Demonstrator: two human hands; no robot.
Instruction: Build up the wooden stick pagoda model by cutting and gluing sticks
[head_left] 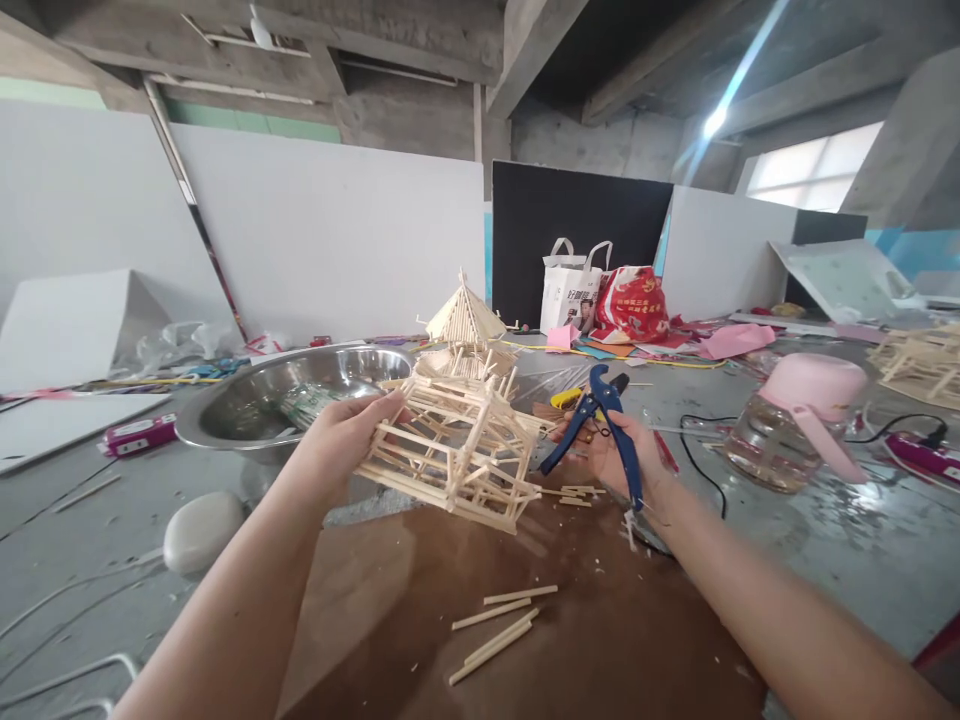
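- left hand [341, 435] grips a wooden stick model frame [454, 450], lifted and tilted above the brown board [600, 640]
- right hand [611, 455] closed around blue-handled cutters [600, 425], just right of the frame
- loose cut sticks [499, 625] lie on the board
- steel basin [292, 395] behind the left hand
- finished stick pavilion [465, 320] on the tabletop behind the frame
- pink-lidded jar [795, 425] at right

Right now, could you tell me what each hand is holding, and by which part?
Left hand grips the wooden stick model by its left side; right hand holds the blue cutters by the handles.
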